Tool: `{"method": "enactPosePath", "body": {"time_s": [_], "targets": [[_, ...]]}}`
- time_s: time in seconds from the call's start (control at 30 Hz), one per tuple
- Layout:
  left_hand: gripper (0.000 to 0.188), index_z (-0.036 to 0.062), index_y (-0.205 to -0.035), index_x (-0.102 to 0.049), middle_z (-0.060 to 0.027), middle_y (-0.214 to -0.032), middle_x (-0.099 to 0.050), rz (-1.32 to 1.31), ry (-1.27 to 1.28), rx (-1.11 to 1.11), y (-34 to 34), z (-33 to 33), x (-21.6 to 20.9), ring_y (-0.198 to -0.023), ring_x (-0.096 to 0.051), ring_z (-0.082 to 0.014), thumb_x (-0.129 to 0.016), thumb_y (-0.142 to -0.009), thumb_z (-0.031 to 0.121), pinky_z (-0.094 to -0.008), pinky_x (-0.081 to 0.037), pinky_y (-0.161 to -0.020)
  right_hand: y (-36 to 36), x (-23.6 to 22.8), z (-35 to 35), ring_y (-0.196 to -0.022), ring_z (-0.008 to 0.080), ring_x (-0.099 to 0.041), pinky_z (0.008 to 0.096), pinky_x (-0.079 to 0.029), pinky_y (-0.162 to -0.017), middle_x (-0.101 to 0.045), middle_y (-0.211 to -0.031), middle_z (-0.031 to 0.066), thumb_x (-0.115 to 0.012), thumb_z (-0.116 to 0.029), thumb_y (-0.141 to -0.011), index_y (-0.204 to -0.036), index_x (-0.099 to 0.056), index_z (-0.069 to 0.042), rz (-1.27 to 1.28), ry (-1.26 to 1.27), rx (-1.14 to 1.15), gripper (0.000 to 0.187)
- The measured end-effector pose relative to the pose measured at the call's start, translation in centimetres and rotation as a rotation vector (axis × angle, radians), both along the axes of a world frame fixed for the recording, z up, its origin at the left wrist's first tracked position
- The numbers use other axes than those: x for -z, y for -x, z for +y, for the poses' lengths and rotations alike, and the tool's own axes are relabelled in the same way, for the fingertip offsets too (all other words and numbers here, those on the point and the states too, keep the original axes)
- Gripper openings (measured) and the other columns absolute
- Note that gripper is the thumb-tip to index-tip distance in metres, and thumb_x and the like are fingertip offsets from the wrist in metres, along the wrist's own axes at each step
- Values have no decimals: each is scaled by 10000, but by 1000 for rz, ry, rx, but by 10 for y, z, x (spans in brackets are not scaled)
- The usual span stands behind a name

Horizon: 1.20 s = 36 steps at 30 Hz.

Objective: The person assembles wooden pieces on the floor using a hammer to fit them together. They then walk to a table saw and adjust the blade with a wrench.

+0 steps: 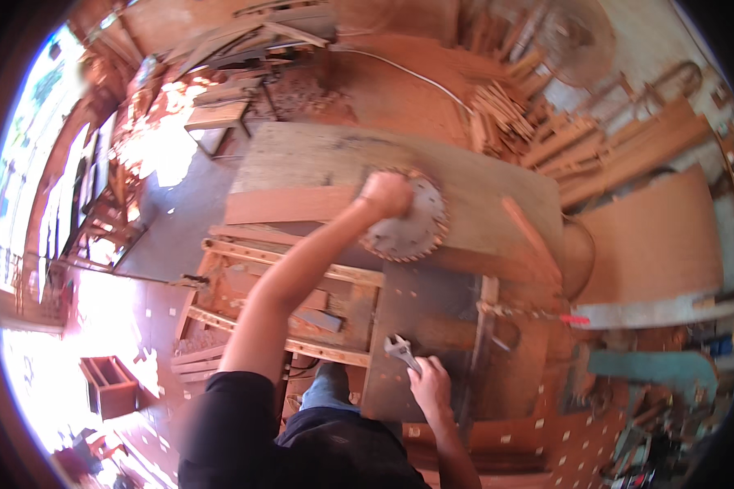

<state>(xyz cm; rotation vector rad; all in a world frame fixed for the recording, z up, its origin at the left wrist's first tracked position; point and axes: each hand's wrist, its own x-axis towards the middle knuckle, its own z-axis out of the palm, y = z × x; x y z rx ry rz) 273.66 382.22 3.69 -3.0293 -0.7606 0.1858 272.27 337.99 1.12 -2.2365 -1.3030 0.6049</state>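
A large round circular saw blade (pixel 420 224) with a toothed rim is over the wooden board, its face toward me. My left hand (pixel 387 194), arm stretched forward, is closed on the blade's upper left part; the fingertips are hidden. Whether the blade rests on the board or is just above it, I cannot tell. My right hand (pixel 430 387) grips the handle of an adjustable wrench (pixel 400 351), its jaw pointing up and left. The wrench is over the dark metal table top (pixel 424 306) nearer to me.
Beyond the metal top lies a broad wooden board (pixel 302 155) with a reddish plank (pixel 281 205) and a narrow stick (pixel 532 236) on it. A wooden frame (pixel 294 265) adjoins the left side. Lumber (pixel 628 155) leans at the right; a small wooden box (pixel 108 385) stands on the floor.
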Motion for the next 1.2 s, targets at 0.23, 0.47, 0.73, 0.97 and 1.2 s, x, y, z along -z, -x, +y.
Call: {"method": "enactPosePath", "body": {"time_s": [0.23, 0.47, 0.73, 0.97, 1.2], "targets": [[606, 59, -949, -744, -183, -924, -740, -638, 437, -413, 5, -22, -2, -808, -737, -382, -768, -777, 639, -511, -603, -727, -70, -49, 171, -834, 420, -682, 505, -544, -756, -706, -898, 176, -716, -162, -903, -962, -720, -30, -80, -276, 35, 146], [551, 87, -1189, -722, -150, -1115, -722, -852, 496, -331, 34, -30, 66, -1082, -691, -359, -840, -683, 271, -455, -581, -920, -76, -60, 339, -897, 506, -701, 588, -560, -808, -731, -966, 289, -544, -556, -1002, -954, -783, 9, -491, 84, 3, 615], [548, 98, -1203, -723, -122, -1124, -717, -830, 583, -394, 34, -38, 54, -1100, -686, -339, -843, -690, 251, -446, -586, -910, -76, -63, 349, -964, 453, -721, 548, -573, -833, -752, -1018, 240, -590, -498, -1003, -1011, -781, -26, -605, 214, 79, 510], [577, 108, -1238, -712, -117, -1165, -719, -822, 563, -397, 31, -34, 59, -1119, -686, -335, -852, -698, 255, -449, -586, -911, -113, -47, 352, -975, 434, -694, 527, -550, -857, -729, -996, 205, -703, -279, -955, -1016, -684, -36, -598, -130, -274, 251], [539, 119, -1209, -723, -111, -1149, -722, -831, 554, -396, 27, -31, 60, -1106, -693, -340, -838, -724, 324, -458, -582, -911, -124, -46, 360, -982, 449, -688, 537, -542, -871, -721, -1000, 243, -747, -294, -913, -988, -695, -3, -525, -87, -364, 305]]}}
